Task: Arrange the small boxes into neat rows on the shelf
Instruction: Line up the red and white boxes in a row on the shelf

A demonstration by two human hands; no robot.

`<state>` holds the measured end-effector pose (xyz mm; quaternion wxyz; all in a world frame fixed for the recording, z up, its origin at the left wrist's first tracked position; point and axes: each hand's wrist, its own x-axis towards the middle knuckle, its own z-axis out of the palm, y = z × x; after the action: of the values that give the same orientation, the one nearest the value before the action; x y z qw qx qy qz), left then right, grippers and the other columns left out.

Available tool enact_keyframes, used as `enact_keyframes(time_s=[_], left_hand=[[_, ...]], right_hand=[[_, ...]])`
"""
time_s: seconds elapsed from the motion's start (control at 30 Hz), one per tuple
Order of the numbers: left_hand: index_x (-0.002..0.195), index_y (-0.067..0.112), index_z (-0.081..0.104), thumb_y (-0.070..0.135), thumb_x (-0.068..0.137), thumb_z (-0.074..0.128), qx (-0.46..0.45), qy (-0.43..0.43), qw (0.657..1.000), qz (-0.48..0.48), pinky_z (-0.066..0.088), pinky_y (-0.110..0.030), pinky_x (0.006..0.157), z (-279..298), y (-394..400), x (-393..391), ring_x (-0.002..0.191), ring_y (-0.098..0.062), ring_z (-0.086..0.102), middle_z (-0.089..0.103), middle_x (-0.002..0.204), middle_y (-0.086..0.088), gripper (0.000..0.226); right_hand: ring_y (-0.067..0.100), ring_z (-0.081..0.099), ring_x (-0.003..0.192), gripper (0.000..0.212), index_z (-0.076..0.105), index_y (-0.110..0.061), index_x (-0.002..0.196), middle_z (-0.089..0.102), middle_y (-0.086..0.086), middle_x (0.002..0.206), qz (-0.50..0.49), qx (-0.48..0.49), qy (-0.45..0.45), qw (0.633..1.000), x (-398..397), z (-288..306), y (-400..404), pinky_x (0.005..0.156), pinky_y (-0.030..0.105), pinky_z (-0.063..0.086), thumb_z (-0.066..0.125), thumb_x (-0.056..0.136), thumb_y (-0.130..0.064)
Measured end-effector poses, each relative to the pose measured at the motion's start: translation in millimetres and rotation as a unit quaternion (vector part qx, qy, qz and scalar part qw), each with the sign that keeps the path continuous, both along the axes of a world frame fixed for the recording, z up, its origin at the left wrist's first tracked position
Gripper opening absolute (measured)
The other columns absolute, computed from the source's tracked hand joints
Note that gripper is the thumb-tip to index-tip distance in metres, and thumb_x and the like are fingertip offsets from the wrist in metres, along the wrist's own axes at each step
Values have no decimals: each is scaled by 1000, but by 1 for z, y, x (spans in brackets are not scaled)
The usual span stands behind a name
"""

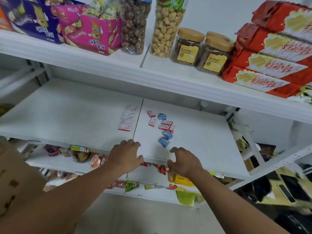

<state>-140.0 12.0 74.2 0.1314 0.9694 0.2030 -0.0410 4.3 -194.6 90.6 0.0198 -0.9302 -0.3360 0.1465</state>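
On the white middle shelf (67,115), several small white-and-red boxes (127,120) lie flat in one neat row running front to back, left of the shelf's seam. Right of the seam lies a loose scatter: several red-and-white boxes (166,125) and three blue boxes (164,137), tilted at odd angles. My left hand (125,156) rests over the shelf's front edge, fingers curled and slightly apart, holding nothing. My right hand (184,162) hovers at the front edge just below the nearest blue box, fingers spread and empty.
The upper shelf (152,71) carries purple and pink snack cartons (94,34), popcorn tubs (165,29), two nut jars (200,48) and stacked red packs (273,53). Lower shelves hold wrapped snacks (94,159). Dark clutter sits on the floor at the right.
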Motion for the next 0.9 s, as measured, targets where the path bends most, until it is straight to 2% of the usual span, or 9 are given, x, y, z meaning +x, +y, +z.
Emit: enact_keyframes(time_s=[0.2, 0.43, 0.63, 0.9], left_hand=[[149, 28, 52, 54, 97, 50, 30, -45, 998, 13, 51, -42, 103, 32, 5, 18, 131, -23, 55, 58, 147, 2, 58], [145, 28, 54, 57, 97, 51, 48, -28, 998, 35, 52, -44, 106, 30, -12, 59, 127, -22, 62, 63, 143, 4, 56], [149, 30, 48, 56, 101, 46, 49, 10, 996, 79, 48, -43, 107, 5, -24, 91, 130, -19, 57, 57, 148, 5, 54], [149, 28, 48, 50, 102, 47, 38, 35, 985, 162, 53, -41, 94, -32, -28, 117, 123, -24, 59, 61, 140, 1, 53]], right_hand=[[22, 62, 119, 58, 50, -33, 147, 61, -1, 140, -19, 35, -26, 999, 17, 22, 1, 91, 37, 56, 58, 94, -54], [22, 63, 118, 58, 49, -29, 148, 61, 0, 138, 1, 42, -14, 999, 65, 10, 5, 88, 35, 55, 58, 96, -54], [23, 65, 103, 44, 60, -27, 132, 65, 1, 120, 32, 72, 34, 996, 142, -18, 31, 85, 38, 58, 59, 93, -50], [31, 60, 120, 53, 56, -21, 138, 58, 8, 129, 105, 46, 27, 993, 227, -73, 95, 91, 40, 51, 64, 91, -44]])
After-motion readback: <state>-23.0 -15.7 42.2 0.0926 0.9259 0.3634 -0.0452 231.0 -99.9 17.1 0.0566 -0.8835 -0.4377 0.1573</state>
